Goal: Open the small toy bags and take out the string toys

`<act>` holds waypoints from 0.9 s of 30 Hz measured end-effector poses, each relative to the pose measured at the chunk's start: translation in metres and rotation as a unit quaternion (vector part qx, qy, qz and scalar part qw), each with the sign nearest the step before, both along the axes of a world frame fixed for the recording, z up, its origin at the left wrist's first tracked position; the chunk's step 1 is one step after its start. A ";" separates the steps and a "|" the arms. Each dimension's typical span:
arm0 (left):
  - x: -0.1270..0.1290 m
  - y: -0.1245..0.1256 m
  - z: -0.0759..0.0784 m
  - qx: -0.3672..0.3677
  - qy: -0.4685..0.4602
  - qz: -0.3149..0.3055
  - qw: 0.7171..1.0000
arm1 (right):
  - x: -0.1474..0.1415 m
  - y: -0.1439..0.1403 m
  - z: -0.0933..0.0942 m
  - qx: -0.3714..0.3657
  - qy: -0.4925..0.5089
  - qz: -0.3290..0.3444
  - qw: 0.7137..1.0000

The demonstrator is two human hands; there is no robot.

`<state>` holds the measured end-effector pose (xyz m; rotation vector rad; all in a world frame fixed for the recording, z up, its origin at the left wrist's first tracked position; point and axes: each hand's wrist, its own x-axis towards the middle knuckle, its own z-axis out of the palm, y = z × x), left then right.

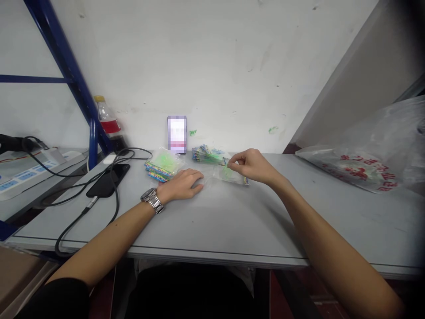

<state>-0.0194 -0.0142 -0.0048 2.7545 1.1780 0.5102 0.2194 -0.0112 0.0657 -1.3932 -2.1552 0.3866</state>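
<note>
My left hand (182,184), with a metal watch (152,200) on its wrist, lies low over the table with fingers stretched and thumb apart. Right beside it is a pile of clear packets (162,166) with bright green contents and colourful speckled strips. My right hand (249,165) is closed in a pinch at the upper part of a clear plastic packet (232,176), which has some green inside and a colourful strip at its right end. Behind, between the hands, sits another stack of similar packets (207,154). The exact grip at the right fingertips is partly hidden.
A lit phone (177,135) leans against the wall. On the left are a dark phone (108,180) with a cable, a white case (109,159), a bottle (109,124) and a power strip (25,176). A plastic bag (365,164) with red print lies right.
</note>
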 end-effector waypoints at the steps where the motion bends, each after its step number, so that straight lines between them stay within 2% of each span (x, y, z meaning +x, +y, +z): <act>1: 0.001 -0.001 0.000 -0.002 -0.005 0.004 1.000 | -0.001 0.000 0.000 0.001 0.004 0.000 1.000; 8: 0.008 -0.008 0.008 0.001 -0.040 0.009 0.999 | -0.011 -0.002 -0.006 -0.002 0.071 -0.005 0.997; 14: 0.014 -0.013 0.009 -0.023 -0.138 0.015 0.990 | -0.023 -0.003 -0.014 -0.001 0.126 0.017 0.992; 20: 0.016 -0.011 0.007 -0.031 -0.196 0.012 0.980 | -0.029 -0.005 -0.018 0.001 0.138 0.052 0.989; 27: 0.017 -0.010 0.007 -0.045 -0.243 0.028 0.969 | -0.028 -0.007 -0.016 0.000 0.142 0.047 0.989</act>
